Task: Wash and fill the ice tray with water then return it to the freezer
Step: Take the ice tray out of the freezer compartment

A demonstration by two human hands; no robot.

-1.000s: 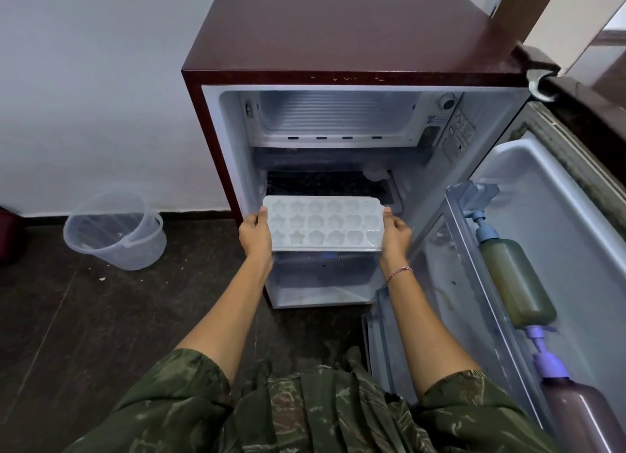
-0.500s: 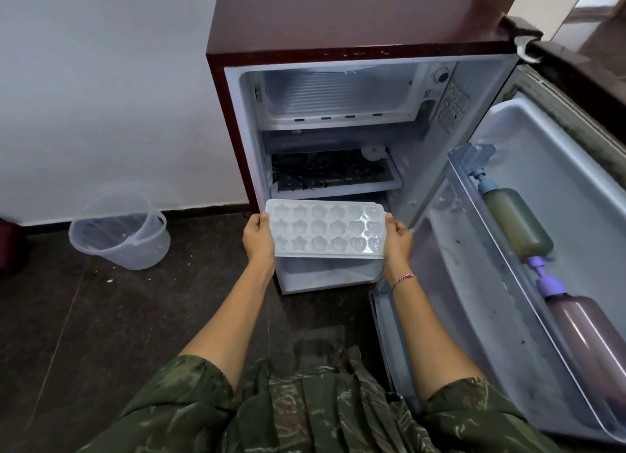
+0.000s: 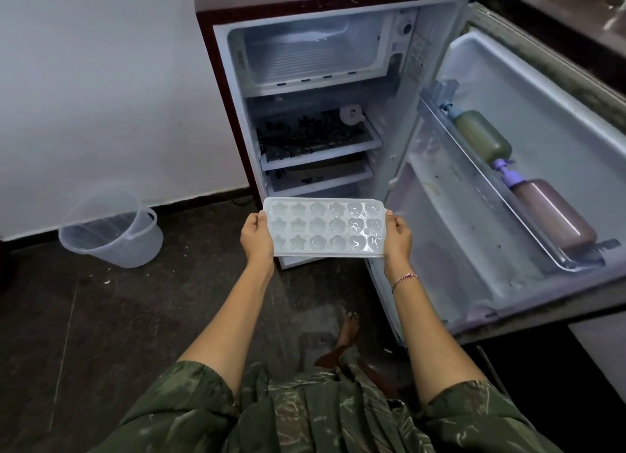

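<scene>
Your left hand [image 3: 256, 237] and right hand [image 3: 398, 239] hold the ice tray [image 3: 325, 229] by its short ends, fingers closed on each rim; held level, likely against spilling; it hovers before the open fridge [image 3: 321, 7], below the freezer compartment [image 3: 315, 56].

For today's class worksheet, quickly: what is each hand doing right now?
Left hand: grips the left end of the ice tray.
Right hand: grips the tray's right end.
</scene>
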